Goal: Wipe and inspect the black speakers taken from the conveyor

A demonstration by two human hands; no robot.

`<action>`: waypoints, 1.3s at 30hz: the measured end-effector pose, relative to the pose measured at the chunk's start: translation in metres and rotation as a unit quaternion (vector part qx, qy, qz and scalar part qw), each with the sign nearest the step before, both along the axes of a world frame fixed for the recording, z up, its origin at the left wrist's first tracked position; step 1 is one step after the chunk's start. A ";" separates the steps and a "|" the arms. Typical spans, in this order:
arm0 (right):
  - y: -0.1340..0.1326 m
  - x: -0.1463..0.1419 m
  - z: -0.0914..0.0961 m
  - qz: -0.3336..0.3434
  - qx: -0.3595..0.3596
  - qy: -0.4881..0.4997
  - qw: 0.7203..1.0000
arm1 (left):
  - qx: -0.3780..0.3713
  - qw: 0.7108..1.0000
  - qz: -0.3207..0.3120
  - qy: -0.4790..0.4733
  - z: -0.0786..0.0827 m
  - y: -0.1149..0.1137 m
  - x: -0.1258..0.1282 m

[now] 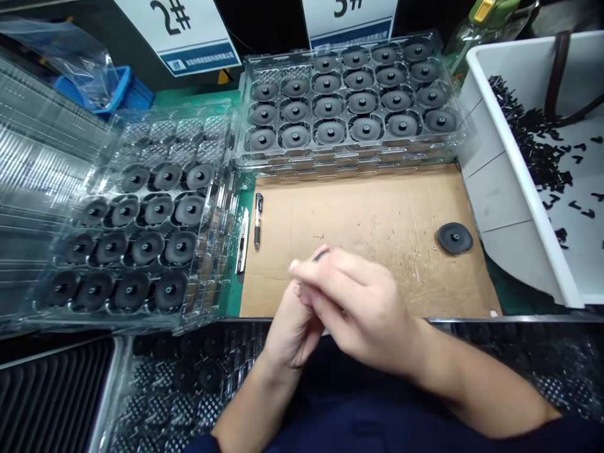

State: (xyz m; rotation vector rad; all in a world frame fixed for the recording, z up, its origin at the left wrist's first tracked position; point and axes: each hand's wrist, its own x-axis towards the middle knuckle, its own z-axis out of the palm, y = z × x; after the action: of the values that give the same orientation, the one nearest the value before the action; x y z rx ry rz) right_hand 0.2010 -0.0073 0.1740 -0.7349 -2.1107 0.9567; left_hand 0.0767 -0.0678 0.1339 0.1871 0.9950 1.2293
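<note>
My two hands meet over the front of a cardboard sheet (368, 207). My right hand (365, 302) is closed, its thumb and fingers drawn together, and a sliver of a small black part (321, 255) shows at the fingertips. Beneath and to the left, my left hand (290, 330) is curled against it; its fingers are mostly covered, so what they hold cannot be made out. To the right, apart from both hands, a round black disc with a raised centre stub (455, 238) lies on the cardboard.
Clear plastic trays of black discs stand at the left (207, 251) and at the back (306, 157). A pen (257, 221) and a utility knife (242, 240) lie left of centre. At right, a white bin (523, 170) holds many small black parts (533, 138).
</note>
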 end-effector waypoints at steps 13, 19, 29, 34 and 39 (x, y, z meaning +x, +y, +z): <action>0.024 0.018 -0.030 -0.022 0.063 -0.022 0.998 | 0.031 0.998 -0.012 -0.058 -0.003 -0.003 -0.014; 0.018 0.041 -0.066 -0.099 -0.261 -0.063 0.958 | 0.042 0.984 -0.048 -0.167 0.003 -0.008 -0.019; -0.010 0.057 -0.072 -0.055 -0.238 -0.170 0.955 | 0.050 0.983 -0.067 -0.164 0.003 -0.005 -0.015; -0.005 0.038 -0.018 -0.151 0.049 -0.033 0.987 | 0.059 0.989 -0.075 -0.109 0.001 -0.008 -0.009; -0.003 0.024 -0.012 -0.091 0.060 -0.131 0.985 | 0.012 0.999 -0.027 -0.027 -0.005 -0.015 -0.007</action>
State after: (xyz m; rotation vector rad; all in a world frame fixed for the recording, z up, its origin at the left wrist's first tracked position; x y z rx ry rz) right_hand 0.2248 -0.0099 0.1620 -1.0176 -2.2546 0.6584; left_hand 0.0697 -0.0827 0.1289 0.1965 0.9237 1.1920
